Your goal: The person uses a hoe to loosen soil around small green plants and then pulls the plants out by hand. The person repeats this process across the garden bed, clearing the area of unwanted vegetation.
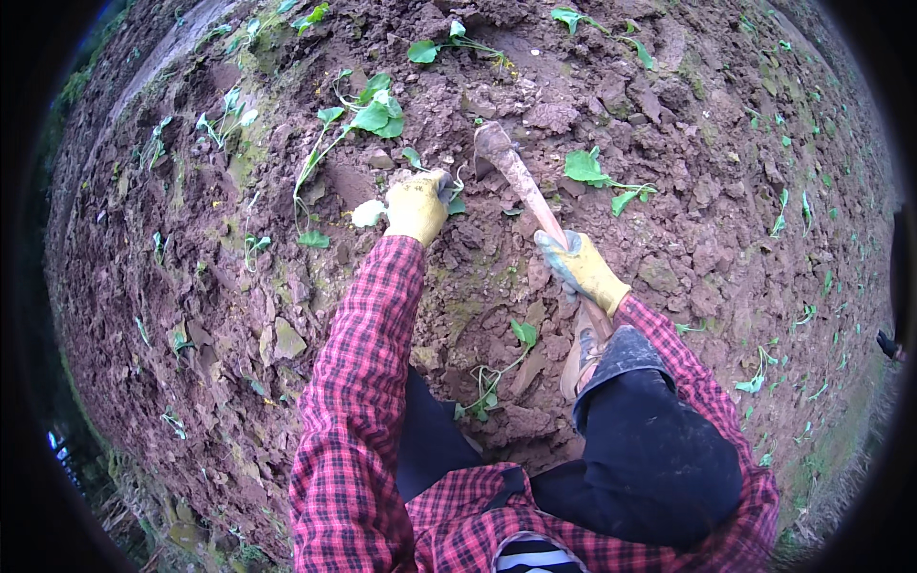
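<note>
My left hand (pixel 418 204), in a yellow work glove, is closed on a leafy green seedling (pixel 456 188) low over the reddish soil; its leaves stick out on both sides of the glove. Gripped in my right hand (pixel 582 266), gloved in yellow and grey, is the wooden handle of a short hoe (pixel 534 195). The hoe's soil-caked head rests at the ground, just right of my left hand. To the right lies another leafy seedling (pixel 587 169), and a larger clump of seedlings (pixel 372 113) lies up and left of my left hand.
Cloddy soil (pixel 458 286) surrounds me, with several seedlings scattered over it. One seedling (pixel 494 379) lies between my legs. My shoe (pixel 582 358) is planted beside the hoe handle. At the far right edge, part of another person in dark clothing (pixel 900 286) shows.
</note>
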Tool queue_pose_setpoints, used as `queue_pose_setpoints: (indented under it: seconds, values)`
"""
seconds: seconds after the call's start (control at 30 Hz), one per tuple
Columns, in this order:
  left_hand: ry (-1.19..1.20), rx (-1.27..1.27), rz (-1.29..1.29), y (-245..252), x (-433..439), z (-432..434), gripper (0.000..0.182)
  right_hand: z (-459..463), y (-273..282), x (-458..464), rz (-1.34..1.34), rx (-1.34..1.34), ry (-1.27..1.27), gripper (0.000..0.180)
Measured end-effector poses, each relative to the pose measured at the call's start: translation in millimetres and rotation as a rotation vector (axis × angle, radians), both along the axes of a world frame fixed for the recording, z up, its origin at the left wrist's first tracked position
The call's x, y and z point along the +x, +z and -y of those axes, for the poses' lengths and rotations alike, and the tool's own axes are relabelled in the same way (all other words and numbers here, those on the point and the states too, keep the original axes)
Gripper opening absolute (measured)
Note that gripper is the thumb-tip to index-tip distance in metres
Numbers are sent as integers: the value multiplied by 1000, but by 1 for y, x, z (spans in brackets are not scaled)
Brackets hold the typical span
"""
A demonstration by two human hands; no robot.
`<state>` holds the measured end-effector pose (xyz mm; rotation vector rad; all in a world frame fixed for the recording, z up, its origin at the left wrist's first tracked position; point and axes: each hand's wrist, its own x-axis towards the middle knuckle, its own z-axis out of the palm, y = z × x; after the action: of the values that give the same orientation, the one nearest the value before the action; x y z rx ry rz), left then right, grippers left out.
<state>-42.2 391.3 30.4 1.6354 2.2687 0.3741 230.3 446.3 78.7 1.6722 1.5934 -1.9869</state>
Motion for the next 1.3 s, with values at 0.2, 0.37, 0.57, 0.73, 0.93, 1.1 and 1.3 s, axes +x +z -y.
queue_pose_setpoints:
  seconds: [0.2, 0.37, 0.57, 0.73, 0.93, 1.1, 1.3]
  values:
    - [32, 68, 48, -12, 7, -5, 14, -93, 20, -20, 120, -79, 297, 56]
    - [44, 94, 119, -12, 6, -3, 9, -134, 36, -36, 235, -105, 427, 57]
    - [38, 32, 102, -2, 3, -3, 9, -46, 15, 13, -41, -25, 141, 51]
    - [-7, 14, 58, 4, 3, -2, 11, -19, 16, 37, -138, -40, -92, 38]
    - [-245, -155, -322, 12, 18, -19, 15, -21, 21, 58, -184, -129, -175, 37]
    - [-552, -284, -559, 15, 27, -56, 22, -10, 12, 58, -167, -127, -176, 39]
    - [-826, -454, -655, -5, 31, -99, 25, -6, 15, 58, -160, -114, -179, 41]
